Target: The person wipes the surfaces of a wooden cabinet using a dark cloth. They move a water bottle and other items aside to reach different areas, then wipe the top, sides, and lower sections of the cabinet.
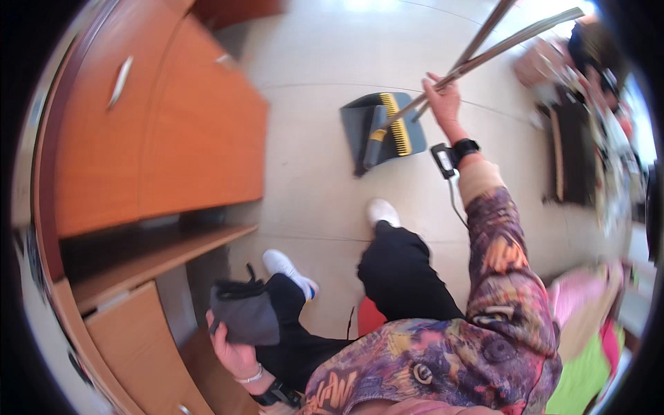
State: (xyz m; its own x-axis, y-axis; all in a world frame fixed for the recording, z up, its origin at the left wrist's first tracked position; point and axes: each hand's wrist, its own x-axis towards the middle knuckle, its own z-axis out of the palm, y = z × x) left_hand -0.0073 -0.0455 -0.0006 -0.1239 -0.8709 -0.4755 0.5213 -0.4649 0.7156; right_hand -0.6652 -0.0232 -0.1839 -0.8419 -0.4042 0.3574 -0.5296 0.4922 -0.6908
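Observation:
My right hand [445,104] grips two long handles [469,65] that cross near my fingers. One runs down to a broom head [374,137], grey with a yellow collar, lying over a dark grey dustpan [358,122]. A yellow comb-toothed strip [396,124] spans the dustpan, which rests on the tiled floor. Low on the left, my left hand [231,347] holds a dark grey fabric pouch [245,314] with a black drawstring top. This pouch hangs in front of my left leg, apart from the desk beside it.
Orange wooden cabinet doors [202,135] with metal handles stand to the left, above a shelf [171,259] and a lower wooden cabinet [140,353]. Blurred items and a dark box [573,150] line the right side. Pink and green cloths [586,358] lie at lower right.

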